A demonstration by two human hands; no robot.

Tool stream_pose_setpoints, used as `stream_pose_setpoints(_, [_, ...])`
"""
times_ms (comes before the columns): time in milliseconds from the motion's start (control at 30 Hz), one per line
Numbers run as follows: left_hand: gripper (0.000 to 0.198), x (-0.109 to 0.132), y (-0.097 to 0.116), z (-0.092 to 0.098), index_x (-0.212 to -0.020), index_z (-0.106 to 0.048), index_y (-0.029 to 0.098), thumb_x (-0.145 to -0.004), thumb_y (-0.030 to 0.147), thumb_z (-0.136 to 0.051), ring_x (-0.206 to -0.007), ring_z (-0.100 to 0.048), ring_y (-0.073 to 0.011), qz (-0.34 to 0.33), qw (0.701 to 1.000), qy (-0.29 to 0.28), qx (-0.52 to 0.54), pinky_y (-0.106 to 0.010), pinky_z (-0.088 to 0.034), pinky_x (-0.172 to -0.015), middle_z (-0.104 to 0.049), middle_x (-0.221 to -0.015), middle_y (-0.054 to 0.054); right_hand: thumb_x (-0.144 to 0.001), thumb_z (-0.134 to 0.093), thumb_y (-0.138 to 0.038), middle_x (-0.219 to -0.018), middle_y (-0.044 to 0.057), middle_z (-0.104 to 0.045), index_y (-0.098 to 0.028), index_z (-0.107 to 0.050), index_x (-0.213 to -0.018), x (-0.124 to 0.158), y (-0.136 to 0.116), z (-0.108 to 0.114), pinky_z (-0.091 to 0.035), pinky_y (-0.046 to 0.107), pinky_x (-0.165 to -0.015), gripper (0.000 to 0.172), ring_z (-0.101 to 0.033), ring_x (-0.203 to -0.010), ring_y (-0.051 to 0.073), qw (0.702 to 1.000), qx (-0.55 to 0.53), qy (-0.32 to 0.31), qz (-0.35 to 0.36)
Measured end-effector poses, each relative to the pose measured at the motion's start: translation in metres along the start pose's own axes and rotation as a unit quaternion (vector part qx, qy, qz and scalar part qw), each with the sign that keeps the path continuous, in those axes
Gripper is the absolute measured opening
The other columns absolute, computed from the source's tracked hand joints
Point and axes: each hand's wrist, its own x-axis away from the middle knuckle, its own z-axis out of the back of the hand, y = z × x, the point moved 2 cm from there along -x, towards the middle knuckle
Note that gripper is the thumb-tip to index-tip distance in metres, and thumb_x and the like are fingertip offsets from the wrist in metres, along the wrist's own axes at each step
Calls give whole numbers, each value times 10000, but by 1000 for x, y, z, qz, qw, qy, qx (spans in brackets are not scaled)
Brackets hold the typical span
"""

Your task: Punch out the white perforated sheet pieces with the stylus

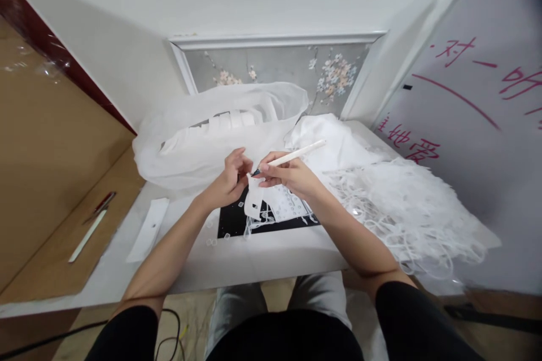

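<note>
My left hand (231,177) pinches the top of a thin white plastic sheet piece (254,200) that hangs down over a black mat (231,223). Wrapped round a white pen-like tool (296,154), my right hand (288,176) sets the tool's dark tip against the sheet just beside my left fingers. The tool's shaft points up and to the right. Both hands hover just above a white table (262,259).
A large white plastic bag (203,135) holding white strips lies behind the hands. A heap of white plastic offcuts (402,208) fills the table's right side. A white strip (149,229) lies at left. On a brown board (55,259), a white stick and red pen (94,223) rest.
</note>
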Motion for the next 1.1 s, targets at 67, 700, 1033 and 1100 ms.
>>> stream_pose_setpoints(67, [613, -1, -5, -2, -1573, -40, 316, -1081, 320, -405, -822, -571, -139, 23, 999, 7, 47, -284, -538, -744, -505, -986, -27, -722, -896, -451, -757, -6, -703, -205, -695, -838, -1, 0, 2, -657, 286, -738, 338, -767, -867, 187, 1000, -3, 13, 5])
stream_pose_setpoints(700, [91, -9, 72, 56, -1051, -607, 215, -1050, 200, -518, -893, -619, -154, 51, 984, 9, -171, -271, -510, -777, -612, -1010, -37, -776, -854, -444, -1028, 37, -785, -218, -673, -842, 1, -6, 1, -629, 375, -925, 297, -737, -806, 142, 990, -51, 97, 86])
stream_pose_setpoints(1033, [95, -8, 67, 47, -1033, -618, 191, -1054, 215, -528, -1036, -683, -194, 21, 971, 18, -238, -328, -533, -884, -717, -1124, -73, -769, -860, -450, -1052, 53, -778, -225, -618, -862, -2, 7, -8, -632, 361, -866, 343, -758, -819, 175, 992, -116, 44, 25])
stream_pose_setpoints(1100, [105, -7, 68, 47, -1045, -619, 192, -1059, 225, -521, -1027, -694, -193, 38, 969, 6, -246, -315, -530, -865, -739, -1105, -59, -780, -852, -445, -1064, 54, -776, -225, -618, -868, -2, 8, -8, -632, 362, -874, 333, -760, -825, 176, 992, -116, 41, 24])
